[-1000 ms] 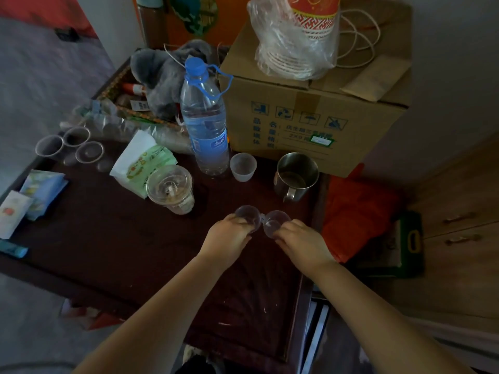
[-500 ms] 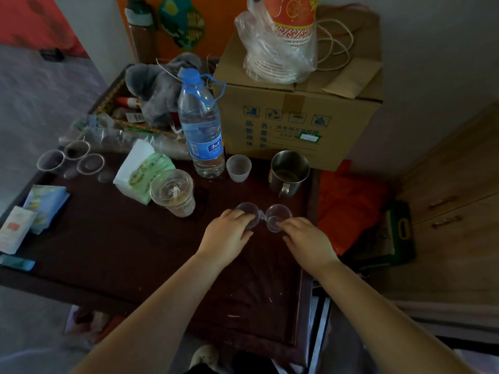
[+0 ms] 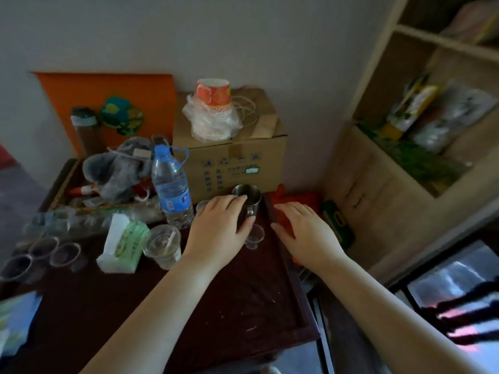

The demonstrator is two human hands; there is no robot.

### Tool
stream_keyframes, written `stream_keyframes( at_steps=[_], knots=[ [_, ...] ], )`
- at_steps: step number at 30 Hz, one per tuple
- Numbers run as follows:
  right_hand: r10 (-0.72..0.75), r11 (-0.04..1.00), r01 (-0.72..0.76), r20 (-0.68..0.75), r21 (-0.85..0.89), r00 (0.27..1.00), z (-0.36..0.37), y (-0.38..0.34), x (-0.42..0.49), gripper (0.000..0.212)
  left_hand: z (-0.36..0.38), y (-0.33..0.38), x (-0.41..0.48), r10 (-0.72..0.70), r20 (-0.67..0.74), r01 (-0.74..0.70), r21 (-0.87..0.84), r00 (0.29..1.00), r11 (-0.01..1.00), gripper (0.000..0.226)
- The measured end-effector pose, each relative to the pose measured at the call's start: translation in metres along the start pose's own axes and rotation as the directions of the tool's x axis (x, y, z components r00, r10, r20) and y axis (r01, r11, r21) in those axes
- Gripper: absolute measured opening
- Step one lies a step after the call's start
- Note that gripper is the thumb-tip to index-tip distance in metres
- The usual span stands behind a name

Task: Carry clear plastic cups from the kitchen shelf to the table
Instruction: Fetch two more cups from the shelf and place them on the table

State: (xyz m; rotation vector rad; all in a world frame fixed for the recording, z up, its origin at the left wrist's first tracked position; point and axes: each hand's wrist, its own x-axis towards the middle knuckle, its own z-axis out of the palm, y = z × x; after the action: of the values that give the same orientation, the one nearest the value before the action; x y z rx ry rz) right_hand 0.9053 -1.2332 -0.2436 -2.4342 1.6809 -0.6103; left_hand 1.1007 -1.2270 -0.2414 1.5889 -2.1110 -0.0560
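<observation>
A small clear plastic cup [image 3: 254,237] stands on the dark wooden table [image 3: 243,300], near its right edge, between my two hands. My left hand [image 3: 216,230] hovers palm down just left of it, fingers spread and reaching up to the steel mug [image 3: 249,195]; it holds nothing. My right hand [image 3: 305,233] is flat and open over the table's right rim, apart from the cup. Three more clear cups [image 3: 66,254] stand in a group at the table's left edge. Whether a second cup sits under my left hand I cannot tell.
A water bottle [image 3: 171,190], a lidded drink cup [image 3: 162,242] and a tissue pack [image 3: 121,244] stand left of my hands. A cardboard box [image 3: 229,160] with paper cups on top is behind. A wooden shelf unit [image 3: 405,157] stands to the right.
Both hands have let go of the two clear cups and moved apart. One cup now stands on the table. The view has tilted up, showing the wall and shelf.
</observation>
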Motion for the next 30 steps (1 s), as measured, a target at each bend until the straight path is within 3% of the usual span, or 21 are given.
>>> stream_keyframes(
  at_steps=[8, 13, 21, 30],
  knots=[
    [0.140, 0.978, -0.173, -0.245, -0.119, 0.959, -0.114, -0.055, -0.084, 0.067, -0.082, 0.076, -0.008, 0.278, -0.003, -0.277, -0.058, 0.961, 0.959, 0.063],
    [0.237, 0.923, -0.330, -0.387, -0.196, 0.891, -0.183, -0.064, -0.161, 0.069, -0.108, 0.149, -0.023, 0.466, 0.025, -0.462, -0.091, 0.884, 0.882, 0.063],
    [0.402, 0.748, -0.629, -0.610, -0.210, 0.683, -0.267, -0.090, -0.355, 0.059, -0.145, 0.309, -0.115, 0.775, -0.036, -0.756, -0.253, 0.631, 0.604, 0.056],
    [0.524, 0.443, -0.880, -0.747, -0.171, 0.409, -0.331, -0.192, -0.640, 0.056, -0.181, 0.485, -0.330, 0.926, -0.129, -0.856, -0.443, 0.354, 0.265, 0.055]
  ],
)
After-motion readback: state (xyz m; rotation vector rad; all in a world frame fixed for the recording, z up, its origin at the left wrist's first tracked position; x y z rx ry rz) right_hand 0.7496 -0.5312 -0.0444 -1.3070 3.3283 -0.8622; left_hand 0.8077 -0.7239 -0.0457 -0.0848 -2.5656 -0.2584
